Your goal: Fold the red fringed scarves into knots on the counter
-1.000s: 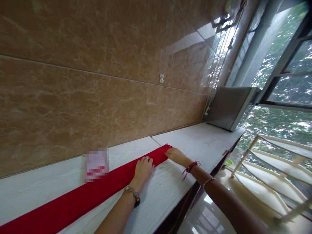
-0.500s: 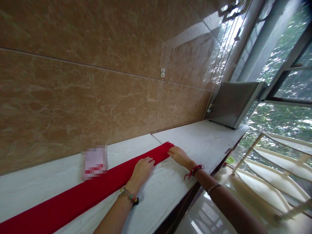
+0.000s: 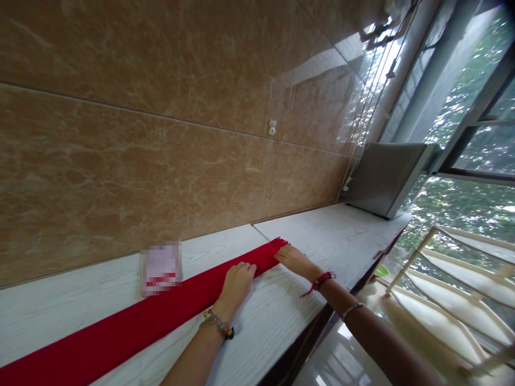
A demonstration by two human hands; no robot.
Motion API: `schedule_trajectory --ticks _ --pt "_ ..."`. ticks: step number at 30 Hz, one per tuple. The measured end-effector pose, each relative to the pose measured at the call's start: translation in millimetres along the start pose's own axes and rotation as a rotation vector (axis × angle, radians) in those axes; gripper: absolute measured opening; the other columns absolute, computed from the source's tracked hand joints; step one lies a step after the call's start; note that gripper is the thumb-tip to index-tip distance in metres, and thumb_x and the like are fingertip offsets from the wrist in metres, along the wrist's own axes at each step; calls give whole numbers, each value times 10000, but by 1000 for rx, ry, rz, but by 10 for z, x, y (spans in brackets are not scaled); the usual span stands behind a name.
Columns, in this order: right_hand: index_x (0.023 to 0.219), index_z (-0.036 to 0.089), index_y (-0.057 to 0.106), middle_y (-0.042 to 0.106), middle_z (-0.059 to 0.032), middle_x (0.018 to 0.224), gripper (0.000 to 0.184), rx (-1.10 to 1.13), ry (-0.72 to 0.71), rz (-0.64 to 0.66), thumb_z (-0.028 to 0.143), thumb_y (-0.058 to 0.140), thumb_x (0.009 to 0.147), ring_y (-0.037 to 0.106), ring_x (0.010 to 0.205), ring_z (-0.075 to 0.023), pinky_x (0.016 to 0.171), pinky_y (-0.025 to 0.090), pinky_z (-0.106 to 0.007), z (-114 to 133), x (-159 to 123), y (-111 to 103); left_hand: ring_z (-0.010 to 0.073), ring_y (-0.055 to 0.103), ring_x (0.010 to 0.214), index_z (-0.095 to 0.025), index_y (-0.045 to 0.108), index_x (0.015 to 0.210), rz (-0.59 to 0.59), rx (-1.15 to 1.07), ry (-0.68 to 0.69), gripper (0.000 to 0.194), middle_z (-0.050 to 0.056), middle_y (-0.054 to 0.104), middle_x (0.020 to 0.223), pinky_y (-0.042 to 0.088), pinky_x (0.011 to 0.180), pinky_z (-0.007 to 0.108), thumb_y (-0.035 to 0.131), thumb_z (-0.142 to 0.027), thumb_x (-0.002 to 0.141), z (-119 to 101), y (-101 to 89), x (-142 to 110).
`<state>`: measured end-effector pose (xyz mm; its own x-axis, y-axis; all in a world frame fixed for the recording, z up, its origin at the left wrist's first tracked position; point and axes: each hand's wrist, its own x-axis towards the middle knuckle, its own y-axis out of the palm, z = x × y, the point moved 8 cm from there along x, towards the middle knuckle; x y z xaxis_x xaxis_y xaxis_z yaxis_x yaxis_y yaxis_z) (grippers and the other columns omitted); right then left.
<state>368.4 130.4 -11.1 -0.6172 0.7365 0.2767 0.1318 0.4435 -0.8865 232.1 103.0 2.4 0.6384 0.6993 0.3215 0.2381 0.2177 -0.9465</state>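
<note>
A long red scarf (image 3: pixel 161 311) with a fringed end lies folded in a narrow strip along the white wood-grain counter (image 3: pixel 322 230). My left hand (image 3: pixel 237 281) rests on top of it, fingers stretched across the cloth towards its far edge. Close to the fringe, my right hand (image 3: pixel 295 261) has its fingers closed at the near edge of the scarf; the thumb is hidden. Behind the strip, touching or very near it, lies a pale packet or card (image 3: pixel 161 268) with a red band, blurred out.
A brown tiled wall (image 3: pixel 132 177) runs behind the counter, with a small white hook (image 3: pixel 272 127) on it. At the far end stands a grey box-shaped appliance (image 3: pixel 384 177). A shelf rack (image 3: pixel 446 289) stands at right, near a window (image 3: pixel 475 214).
The view has shifted slightly. Both hands stay at nearly the same places on the scarf, which looks unchanged.
</note>
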Motion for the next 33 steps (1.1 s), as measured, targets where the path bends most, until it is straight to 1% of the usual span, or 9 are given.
schedule_trajectory --ticks 3,8,10,13,16,20,23,28,33 --pt "856 136 628 622 -81 830 254 -17 8 -24 121 375 861 548 817 -179 781 418 -325 -14 13 -40 205 559 906 -143 559 960 3 -10 1 219 95 622 956 430 787 324 403 -78 821 1 -3 -4" --pt "860 161 637 621 -73 818 273 51 118 -175 154 363 869 536 791 -175 753 415 -323 -118 -57 -191 189 546 934 -149 551 959 -3 -26 -7 220 85 601 988 421 813 306 392 -78 824 14 13 -3" --pt "827 166 639 619 -69 803 281 75 116 -163 158 362 869 532 778 -173 746 415 -322 -97 -100 -170 191 545 923 -152 554 952 -10 -18 4 215 82 597 974 424 804 307 395 -84 823 6 20 3" --pt "787 167 636 612 -60 784 291 84 104 -83 154 356 867 527 769 -171 748 413 -319 -36 -153 -64 192 544 907 -156 561 935 -34 2 36 206 79 597 943 428 793 305 406 -88 818 -16 16 6" --pt "859 157 631 610 -67 818 276 90 114 -38 178 356 872 531 800 -176 769 413 -329 -3 -180 5 193 541 895 -155 568 919 -51 16 53 203 80 592 926 430 782 304 414 -82 809 -28 4 4" --pt "1038 162 565 572 -79 1018 245 106 117 -71 271 428 868 531 902 -186 809 427 -365 -2 -147 -33 197 530 907 -149 575 924 -53 16 47 215 86 584 935 426 795 310 414 -74 803 -32 -18 6" --pt "1096 170 509 523 -72 1106 284 103 121 -87 317 472 856 534 922 -180 782 456 -384 -27 -93 -70 187 527 898 -154 574 941 -59 0 20 223 74 582 951 427 792 294 407 -82 811 -19 -35 13" --pt "1104 171 501 515 -74 1116 288 94 112 -112 313 474 856 535 923 -178 774 463 -382 -58 -26 -98 187 535 907 -150 537 1042 -54 -11 -31 277 75 599 995 422 813 303 395 -70 818 31 -24 12" --pt "1099 167 501 520 -70 1104 288 75 110 -139 318 476 855 538 912 -174 766 465 -379 -99 58 -93 194 533 917 -122 551 983 -63 1 -46 238 92 605 977 405 850 313 396 -54 815 37 -48 1"
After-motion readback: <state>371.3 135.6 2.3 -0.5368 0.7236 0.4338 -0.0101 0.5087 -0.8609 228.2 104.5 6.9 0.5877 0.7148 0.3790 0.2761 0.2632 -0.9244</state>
